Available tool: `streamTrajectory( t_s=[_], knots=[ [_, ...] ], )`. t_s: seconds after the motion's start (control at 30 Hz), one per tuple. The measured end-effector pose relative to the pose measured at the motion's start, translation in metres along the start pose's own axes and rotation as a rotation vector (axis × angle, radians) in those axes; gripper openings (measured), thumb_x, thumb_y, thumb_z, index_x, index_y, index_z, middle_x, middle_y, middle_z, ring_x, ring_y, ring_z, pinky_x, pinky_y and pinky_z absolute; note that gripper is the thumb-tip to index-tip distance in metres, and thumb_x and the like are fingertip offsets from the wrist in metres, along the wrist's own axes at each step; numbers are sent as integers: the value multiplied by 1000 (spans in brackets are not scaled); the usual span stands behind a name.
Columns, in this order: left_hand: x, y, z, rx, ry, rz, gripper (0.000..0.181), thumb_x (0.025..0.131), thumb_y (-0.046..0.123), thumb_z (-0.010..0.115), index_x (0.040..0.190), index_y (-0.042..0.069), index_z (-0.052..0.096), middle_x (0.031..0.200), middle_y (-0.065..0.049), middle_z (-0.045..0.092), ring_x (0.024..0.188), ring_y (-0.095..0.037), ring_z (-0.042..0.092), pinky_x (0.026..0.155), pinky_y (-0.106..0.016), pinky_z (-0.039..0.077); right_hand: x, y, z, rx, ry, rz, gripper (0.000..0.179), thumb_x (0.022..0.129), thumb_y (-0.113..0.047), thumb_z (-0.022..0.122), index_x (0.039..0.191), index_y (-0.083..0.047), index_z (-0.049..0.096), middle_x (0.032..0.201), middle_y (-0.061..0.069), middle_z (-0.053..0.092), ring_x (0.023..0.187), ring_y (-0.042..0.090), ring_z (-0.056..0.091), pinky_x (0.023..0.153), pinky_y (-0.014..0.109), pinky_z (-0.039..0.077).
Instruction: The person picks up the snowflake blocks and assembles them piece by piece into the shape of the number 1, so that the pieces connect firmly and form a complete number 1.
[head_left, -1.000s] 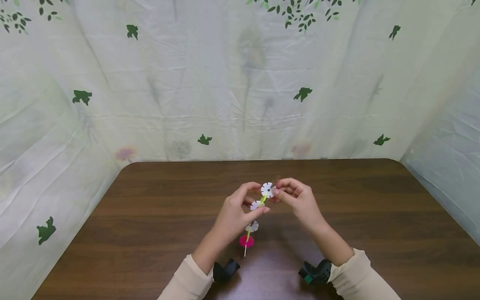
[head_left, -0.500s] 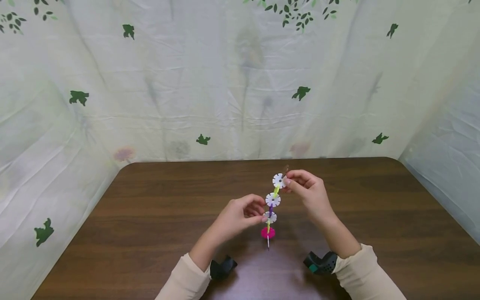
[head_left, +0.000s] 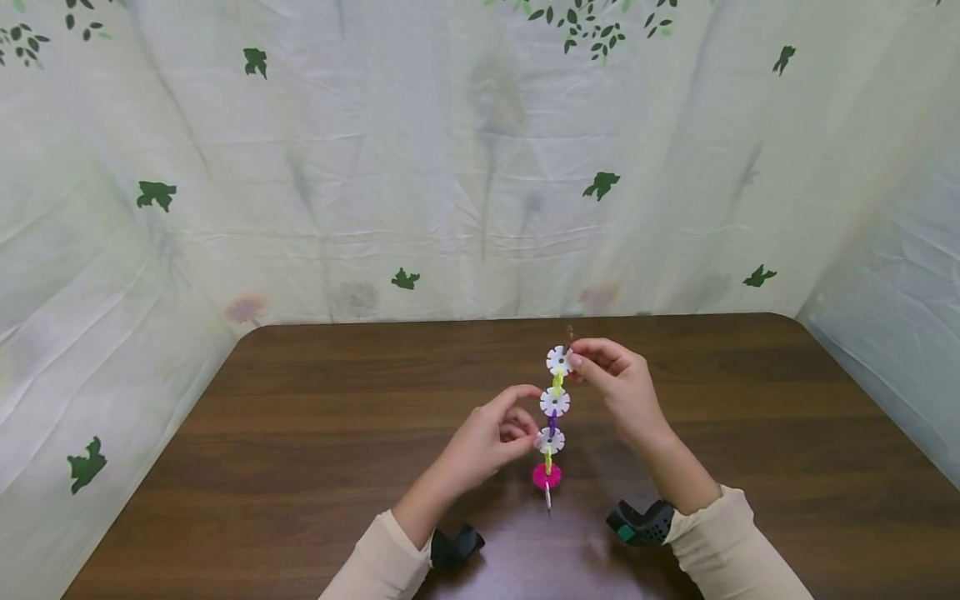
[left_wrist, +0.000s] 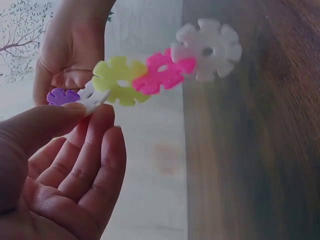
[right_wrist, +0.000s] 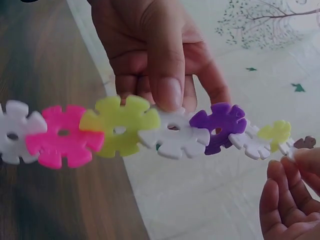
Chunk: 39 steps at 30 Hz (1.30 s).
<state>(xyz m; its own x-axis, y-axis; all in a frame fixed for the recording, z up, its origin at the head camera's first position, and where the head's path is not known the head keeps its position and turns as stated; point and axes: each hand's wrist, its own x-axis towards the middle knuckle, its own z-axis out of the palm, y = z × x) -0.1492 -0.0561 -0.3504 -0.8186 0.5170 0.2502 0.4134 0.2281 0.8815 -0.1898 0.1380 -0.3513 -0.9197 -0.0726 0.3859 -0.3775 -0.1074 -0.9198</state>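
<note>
A chain of notched plastic discs, slotted edge to edge, hangs over the table between both hands. My right hand (head_left: 618, 387) pinches the top white disc (head_left: 558, 361), beside the brown disc (right_wrist: 304, 142) at that end. Lower down, my left hand (head_left: 480, 442) pinches a white disc (right_wrist: 175, 137) between thumb and fingers. That disc sits between a purple disc (right_wrist: 220, 123) and a yellow-green disc (left_wrist: 120, 81). Below come a pink disc (left_wrist: 163, 71) and a white end disc (left_wrist: 207, 50), seen nearly edge-on in the head view.
The brown wooden table (head_left: 337, 400) spreads under both hands. Behind it hangs a pale curtain (head_left: 450, 167) printed with leaves and green birds. Each wrist carries a black camera, such as the one on the right wrist (head_left: 641, 525).
The right hand has moved right and up, drawing the chain straighter. My left hand has shifted down along the chain, from around the second white disc to the third, uncovering the purple disc.
</note>
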Motion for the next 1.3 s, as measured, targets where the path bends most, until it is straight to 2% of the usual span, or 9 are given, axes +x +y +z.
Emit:
streamTrajectory(
  t_s=[0.1, 0.23, 0.43, 0.53, 0.67, 0.8, 0.93, 1.2, 1.3],
  knots=[
    [-1, 6, -1, -36, -11, -16, 46, 79, -11, 60, 121, -2, 43, 79, -15, 61, 71, -29, 60, 69, -26, 48, 1, 2, 0, 3, 3, -2, 24, 85, -2, 60, 100, 17, 54, 84, 4, 62, 71, 15, 59, 69, 35, 50],
    [-1, 3, 1, -73, -15, -42, 48, 79, -11, 60, 123, -2, 42, 79, -16, 60, 72, -31, 60, 68, -24, 48, 2, 11, -2, -10, -5, 19, 22, 85, -2, 60, 100, 14, 56, 84, 4, 62, 72, 17, 60, 70, 35, 50],
    [2, -22, 9, -164, -22, -70, 53, 80, -12, 58, 127, 1, 39, 80, -20, 60, 73, -41, 58, 65, -22, 47, 4, 25, -4, -58, -14, 73, 23, 86, -7, 60, 101, 11, 58, 83, 4, 62, 73, 22, 60, 70, 33, 50],
    [4, -37, 14, -239, -18, -97, 55, 80, -10, 59, 129, 4, 39, 79, -19, 60, 73, -43, 58, 66, -27, 49, 4, 32, -5, -73, -20, 98, 24, 86, -8, 61, 102, 10, 59, 82, 4, 62, 73, 22, 59, 70, 35, 50],
    [5, -52, 19, -362, -5, -144, 55, 80, -10, 58, 129, 3, 38, 78, -18, 59, 71, -37, 60, 68, -36, 51, 4, 42, -5, -69, -52, 136, 25, 85, -3, 60, 105, 11, 57, 80, 3, 60, 72, 16, 58, 69, 33, 50],
    [5, -59, 25, -444, 7, -184, 53, 79, -13, 56, 127, -1, 38, 78, -21, 59, 66, -22, 61, 65, -36, 51, 4, 52, -6, -57, -81, 172, 27, 85, 0, 59, 108, 13, 55, 80, 4, 59, 72, 10, 56, 68, 28, 50],
    [4, -63, 28, -456, 19, -236, 51, 78, -14, 55, 125, -2, 39, 75, -17, 60, 63, -16, 60, 62, -33, 52, 3, 63, -6, -71, -80, 227, 27, 84, -1, 60, 108, 13, 55, 81, 7, 59, 72, 11, 56, 66, 26, 49],
    [2, -64, 30, -480, 16, -368, 50, 79, -10, 59, 125, -1, 40, 73, -12, 60, 62, -20, 61, 60, -35, 52, 0, 83, -7, -101, -108, 347, 26, 85, 1, 57, 107, 13, 54, 79, 7, 61, 67, 12, 58, 62, 26, 49],
    [1, -64, 31, -478, 13, -394, 50, 79, -10, 59, 125, -2, 39, 72, -11, 60, 62, -20, 61, 60, -36, 52, -1, 86, -7, -111, -130, 386, 25, 85, 1, 56, 107, 14, 54, 80, 10, 61, 67, 14, 58, 61, 27, 49]
  ],
)
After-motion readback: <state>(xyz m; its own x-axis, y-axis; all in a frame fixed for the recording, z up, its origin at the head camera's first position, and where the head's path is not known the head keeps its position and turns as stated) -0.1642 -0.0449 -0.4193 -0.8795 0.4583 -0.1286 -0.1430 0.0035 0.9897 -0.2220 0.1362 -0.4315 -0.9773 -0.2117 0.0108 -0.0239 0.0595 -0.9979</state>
